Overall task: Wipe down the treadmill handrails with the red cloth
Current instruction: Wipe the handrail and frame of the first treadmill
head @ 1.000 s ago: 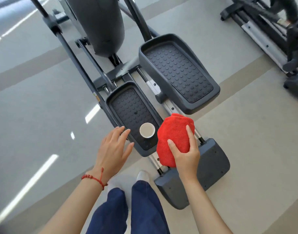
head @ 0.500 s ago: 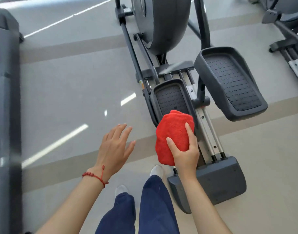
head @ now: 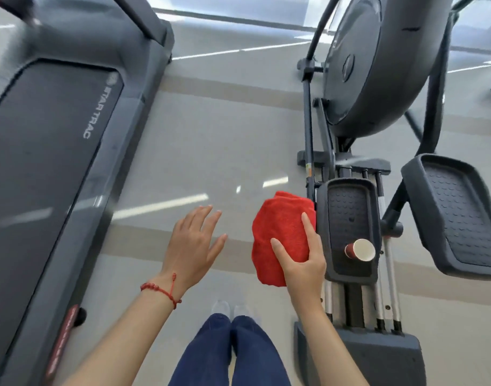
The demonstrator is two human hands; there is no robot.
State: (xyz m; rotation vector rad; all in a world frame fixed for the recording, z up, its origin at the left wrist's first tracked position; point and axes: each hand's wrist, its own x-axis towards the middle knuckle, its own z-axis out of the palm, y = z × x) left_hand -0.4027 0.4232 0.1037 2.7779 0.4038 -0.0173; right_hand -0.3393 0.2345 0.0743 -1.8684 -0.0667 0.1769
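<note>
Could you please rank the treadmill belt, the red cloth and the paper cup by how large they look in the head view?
1. treadmill belt, largest though cut off
2. red cloth, in the right hand
3. paper cup, smallest

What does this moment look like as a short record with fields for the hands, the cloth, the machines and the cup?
left hand: left hand, fingers spread, holds nothing
right hand: right hand grips the red cloth
red cloth: bunched, held in the air beside the elliptical
treadmill: treadmill on the left; handrails mostly out of view, not yet wiped
elliptical: elliptical on the right
paper cup: paper cup on the near pedal
person: standing on the floor between the two machines
</note>
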